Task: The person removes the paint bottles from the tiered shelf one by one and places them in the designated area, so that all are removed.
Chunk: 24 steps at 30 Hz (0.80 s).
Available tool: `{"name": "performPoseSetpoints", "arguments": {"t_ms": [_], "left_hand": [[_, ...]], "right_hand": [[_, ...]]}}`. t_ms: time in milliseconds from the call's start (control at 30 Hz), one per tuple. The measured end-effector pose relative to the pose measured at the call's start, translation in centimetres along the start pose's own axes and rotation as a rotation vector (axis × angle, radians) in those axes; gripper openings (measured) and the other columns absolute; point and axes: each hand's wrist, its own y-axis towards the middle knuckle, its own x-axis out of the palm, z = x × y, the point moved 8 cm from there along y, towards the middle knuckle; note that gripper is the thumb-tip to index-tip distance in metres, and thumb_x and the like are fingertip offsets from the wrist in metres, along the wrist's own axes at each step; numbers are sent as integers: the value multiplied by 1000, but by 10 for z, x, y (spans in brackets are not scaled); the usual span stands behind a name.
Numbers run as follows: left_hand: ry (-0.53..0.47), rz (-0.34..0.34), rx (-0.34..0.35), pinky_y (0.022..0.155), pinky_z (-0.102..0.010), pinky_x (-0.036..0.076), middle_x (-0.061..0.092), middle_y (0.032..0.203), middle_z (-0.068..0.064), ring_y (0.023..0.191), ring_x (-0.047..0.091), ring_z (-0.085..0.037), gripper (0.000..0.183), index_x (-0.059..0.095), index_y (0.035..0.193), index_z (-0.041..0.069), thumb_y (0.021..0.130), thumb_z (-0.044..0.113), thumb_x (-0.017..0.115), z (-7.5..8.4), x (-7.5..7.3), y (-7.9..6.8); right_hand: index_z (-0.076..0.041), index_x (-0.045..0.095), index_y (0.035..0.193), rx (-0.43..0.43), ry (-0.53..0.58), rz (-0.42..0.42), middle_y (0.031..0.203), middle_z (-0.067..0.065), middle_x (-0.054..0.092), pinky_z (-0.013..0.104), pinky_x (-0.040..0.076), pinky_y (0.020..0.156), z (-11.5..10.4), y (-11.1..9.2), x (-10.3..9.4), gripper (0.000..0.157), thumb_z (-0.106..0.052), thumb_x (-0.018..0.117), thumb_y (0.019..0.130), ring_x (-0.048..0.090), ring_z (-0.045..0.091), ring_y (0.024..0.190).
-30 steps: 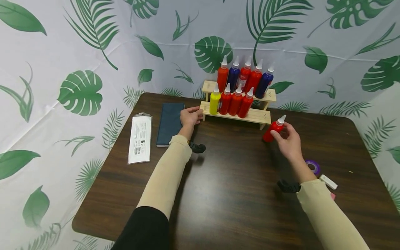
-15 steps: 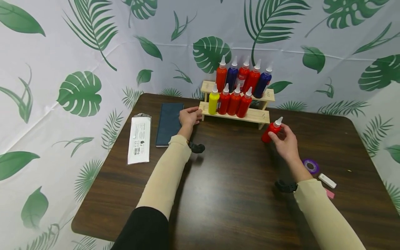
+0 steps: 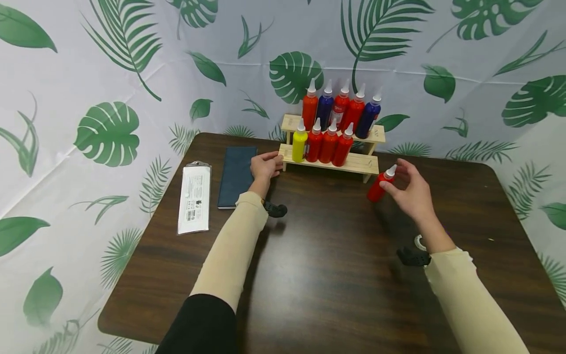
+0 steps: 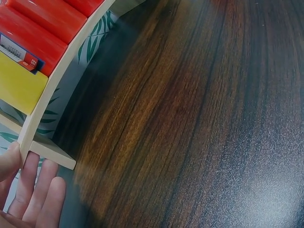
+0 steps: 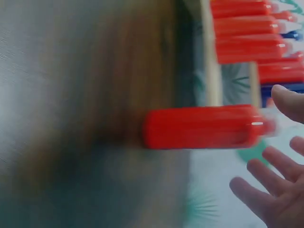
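Note:
A red squeeze bottle [image 3: 377, 190] with a white nozzle cap stands on the table, right of a two-step wooden rack [image 3: 364, 162]. My right hand [image 3: 413, 191] is beside it with fingers spread; in the right wrist view the fingers [image 5: 259, 190] are apart from the bottle [image 5: 199, 127]. My left hand [image 3: 264, 167] pinches the left end of the rack's lower shelf, its fingers [image 4: 35, 190] beneath the wood in the left wrist view. On the lower step are a yellow bottle [image 3: 299, 147] and several red ones [image 3: 342, 151]; red and blue bottles [image 3: 366, 119] fill the upper step.
A dark blue notebook [image 3: 236, 177] and a white printed packet [image 3: 194, 199] lie at the table's left. A round roll [image 3: 419, 242] is mostly hidden behind my right wrist. A leaf-patterned cloth [image 3: 247, 29] hangs behind the table.
My right hand has let go of the red bottle, spread its fingers and drawn slightly right. Its forearm now covers the small white and pink items. My left hand stays on the rack.

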Motion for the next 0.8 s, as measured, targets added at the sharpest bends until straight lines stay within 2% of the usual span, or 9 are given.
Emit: {"name": "performPoseSetpoints", "arguments": {"t_ms": [133, 200, 367, 467, 567, 667, 800], "left_hand": [[13, 4, -6, 60, -28, 58, 74, 87, -3, 72, 72, -16, 21, 77, 102, 18, 81, 23, 78, 0, -1, 1], [14, 3, -8, 59, -28, 58, 74, 87, -3, 72, 72, -16, 21, 77, 102, 18, 81, 23, 78, 0, -1, 2], [11, 6, -11, 59, -27, 58, 74, 85, -3, 72, 72, -16, 21, 77, 102, 18, 81, 23, 78, -2, -2, 4], [7, 3, -16, 59, -27, 58, 74, 85, -3, 72, 72, -15, 21, 77, 102, 18, 81, 23, 78, -3, -2, 5], [3, -2, -21, 59, -27, 58, 74, 86, -2, 71, 72, -14, 21, 77, 101, 18, 81, 23, 78, -3, -2, 6], [4, -10, -24, 59, -27, 58, 74, 86, -3, 71, 72, -14, 21, 77, 101, 19, 81, 24, 78, -3, -1, 6], [-2, -20, -33, 60, -29, 58, 74, 88, -4, 74, 72, -16, 21, 76, 102, 18, 82, 22, 77, -2, -1, 5]], "right_hand": [[-15, 39, 147, -50, -160, 22, 141, 19, 48, 62, 37, 98, -31, 9, -18, 64, -37, 63, 92, 47, 42, 124], [-16, 39, 147, -66, -247, -1, 144, 18, 45, 64, 35, 98, -47, 16, -19, 63, -41, 59, 93, 43, 42, 127], [-14, 34, 150, -86, -385, -128, 146, 21, 41, 65, 36, 98, -79, 40, 5, 69, -46, 56, 93, 41, 44, 127], [-11, 31, 150, -82, -372, -187, 145, 22, 41, 64, 36, 99, -91, 55, 26, 71, -46, 56, 93, 42, 44, 127], [-9, 28, 151, -58, -291, -203, 145, 22, 41, 61, 35, 102, -96, 66, 45, 73, -44, 57, 94, 43, 43, 127], [-10, 25, 152, -16, -195, -187, 145, 20, 42, 59, 34, 105, -95, 74, 60, 74, -43, 57, 94, 44, 41, 128], [-9, 29, 150, 9, -112, -134, 144, 19, 44, 55, 33, 108, -90, 80, 71, 68, -37, 57, 96, 44, 38, 128]]}}
